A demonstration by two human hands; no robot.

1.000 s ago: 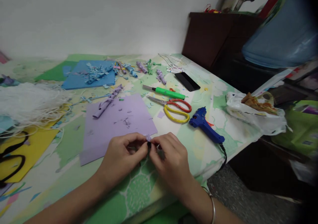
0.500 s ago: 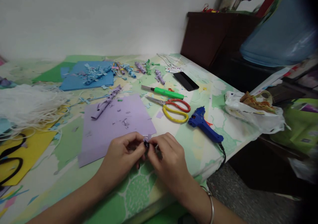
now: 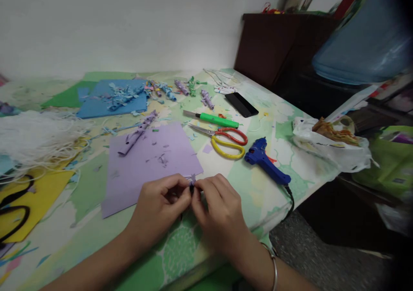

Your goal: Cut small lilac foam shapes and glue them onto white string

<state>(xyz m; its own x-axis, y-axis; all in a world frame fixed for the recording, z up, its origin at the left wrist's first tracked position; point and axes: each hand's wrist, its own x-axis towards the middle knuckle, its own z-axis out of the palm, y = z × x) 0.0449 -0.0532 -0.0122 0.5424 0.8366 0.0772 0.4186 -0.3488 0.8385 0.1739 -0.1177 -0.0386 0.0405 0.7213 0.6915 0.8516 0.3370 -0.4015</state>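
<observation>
At the near edge of the table, my left hand and my right hand meet with fingertips pinched together. Between them is a small dark piece with a purple paper tip; most of it is hidden by my fingers. Just beyond lies a sheet of purple paper with dark scraps on it, and a rolled purple paper tube with cut slits rests across its top left. Scissors with red and yellow handles lie past my right hand, beside a green utility knife.
A blue hot glue gun lies at the right, its cord over the edge. Behind are a black phone, small paper rolls and blue sheets. White string heaps at the left; a plastic bag with food sits right.
My fingers have shifted slightly around the small piece, and less of its dark part shows. Its purple tip stands up a little more. The things on the table have stayed put.
</observation>
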